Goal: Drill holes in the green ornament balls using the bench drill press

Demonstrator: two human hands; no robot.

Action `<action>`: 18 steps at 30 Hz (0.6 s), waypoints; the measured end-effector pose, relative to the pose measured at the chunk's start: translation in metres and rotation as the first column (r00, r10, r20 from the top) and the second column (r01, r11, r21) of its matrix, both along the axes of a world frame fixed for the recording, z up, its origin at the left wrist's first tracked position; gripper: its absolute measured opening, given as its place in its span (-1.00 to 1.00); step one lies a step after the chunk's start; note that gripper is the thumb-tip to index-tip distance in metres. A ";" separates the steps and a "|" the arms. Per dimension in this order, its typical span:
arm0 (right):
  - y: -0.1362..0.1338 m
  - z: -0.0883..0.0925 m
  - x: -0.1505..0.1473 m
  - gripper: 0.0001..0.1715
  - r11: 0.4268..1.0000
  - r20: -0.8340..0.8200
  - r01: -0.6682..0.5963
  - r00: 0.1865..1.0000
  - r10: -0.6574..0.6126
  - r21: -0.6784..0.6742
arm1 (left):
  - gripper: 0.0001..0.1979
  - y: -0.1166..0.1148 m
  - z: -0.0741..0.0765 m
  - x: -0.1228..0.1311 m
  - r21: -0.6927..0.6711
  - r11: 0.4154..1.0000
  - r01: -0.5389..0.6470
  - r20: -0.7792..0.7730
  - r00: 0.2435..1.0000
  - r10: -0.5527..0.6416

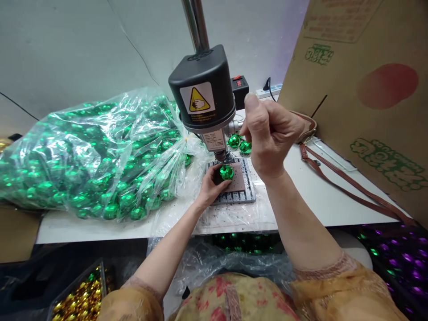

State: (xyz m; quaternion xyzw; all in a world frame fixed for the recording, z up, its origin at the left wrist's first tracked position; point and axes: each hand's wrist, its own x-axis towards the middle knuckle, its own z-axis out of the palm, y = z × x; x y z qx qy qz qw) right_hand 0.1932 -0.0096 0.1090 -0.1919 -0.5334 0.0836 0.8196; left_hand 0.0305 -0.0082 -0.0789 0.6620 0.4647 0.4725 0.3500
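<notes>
My left hand (214,185) is closed round a shiny green faceted ball (226,172), fingers and thumb at its sides. The ball sits on a flat pad (239,176) over the slotted grey base plate (249,191) of a small black bench drill press (203,89). Just above the ball is the machine's chuck (220,154). My right hand (269,131) is raised beside the machine head, its fingers curled into a fist. Whatever it grips is hidden behind the fingers. Two more green balls (234,141) lie behind the base plate.
A large clear bag of green balls (100,156) fills the table's left side. At right stand a tall cardboard box (368,89) and a brown strap (347,191). Gold balls (82,298) and purple balls (408,258) are below table level. Dark shavings are scattered round the base.
</notes>
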 end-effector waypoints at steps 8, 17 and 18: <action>-0.001 -0.002 0.002 -0.48 0.999 0.016 -0.017 1.000 0.016 0.042 | -0.39 -0.007 0.011 0.005 0.016 1.000 -0.023 -0.051 0.998 0.024; 0.004 -0.015 -0.001 -0.47 0.985 -0.011 -0.055 0.998 0.057 0.165 | -0.40 -0.009 0.012 0.007 0.050 0.999 -0.005 -0.056 0.998 0.008; 0.004 -0.017 -0.002 -0.47 0.984 -0.009 -0.054 0.998 0.056 0.168 | -0.40 -0.009 0.012 0.007 0.057 0.998 -0.006 -0.060 0.998 0.009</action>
